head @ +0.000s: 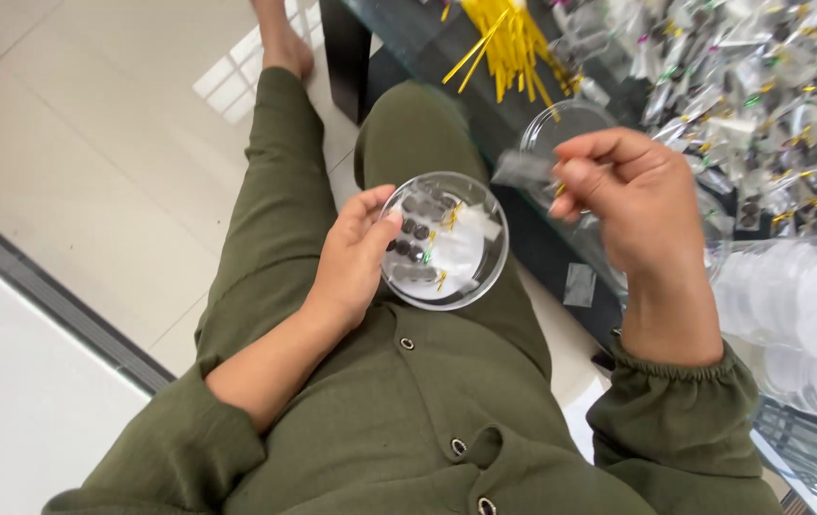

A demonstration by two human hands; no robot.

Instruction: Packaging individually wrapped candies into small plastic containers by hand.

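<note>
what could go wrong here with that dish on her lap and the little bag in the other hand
1. The dish is held over the lap by the left hand only at its rim, so it could tip and spill its small packets onto the floor.
2. The right hand pinches the bag by the fingers alone; it could slip.
3. The packet pile sits near the table edge and could get knocked.

A home is suggested by the pale tiled floor [93, 143] and the glass worktop [427, 38] heaped with small packets [761, 86].
</note>
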